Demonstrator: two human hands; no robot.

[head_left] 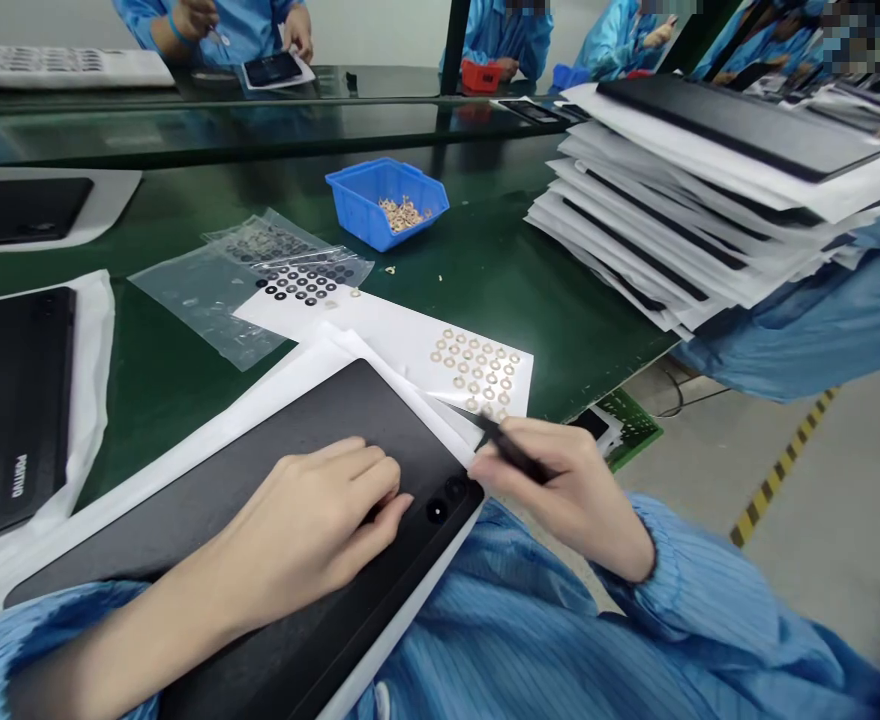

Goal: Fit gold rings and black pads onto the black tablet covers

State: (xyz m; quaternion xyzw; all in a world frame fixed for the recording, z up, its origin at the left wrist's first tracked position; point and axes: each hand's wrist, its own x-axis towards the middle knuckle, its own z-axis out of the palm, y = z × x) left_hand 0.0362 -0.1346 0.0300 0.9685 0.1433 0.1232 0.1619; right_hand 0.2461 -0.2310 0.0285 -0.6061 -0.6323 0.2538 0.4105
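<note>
From my remote seat on the head camera, the black tablet (342, 405) sits at 6 o'clock in its white sleeve, reaching over the near edge of the green bench mat (485, 290), with its two round camera lenses (446, 499) facing up. The person's left hand (312, 530) lies open on the tablet's back, fingers together and just beside the lenses, gripping nothing. The right hand (560, 490) has thumb and fingers clamped on a slim black tool (511, 450), possibly tweezers, its tip near the sheet of gold rings (477, 370) at 1 o'clock. My main worry is that slim tip: a slip could scratch the tablet or a lens. With so much of the tablet past the bench edge, a knock could also tip it off, and a careless nudge could scatter the small rings. I count one tablet under the hands, two more sleeved tablets at 9 and 10 o'clock, and roughly seven in the sleeved stack (710, 190) at 2 o'clock. The gold sheet holds about thirty rings and the black ring sheet (305, 283) at 12 o'clock about twenty. There is one blue bin (384, 200) of loose gold rings, and at least four co-workers (507, 40) across the bench.
</note>
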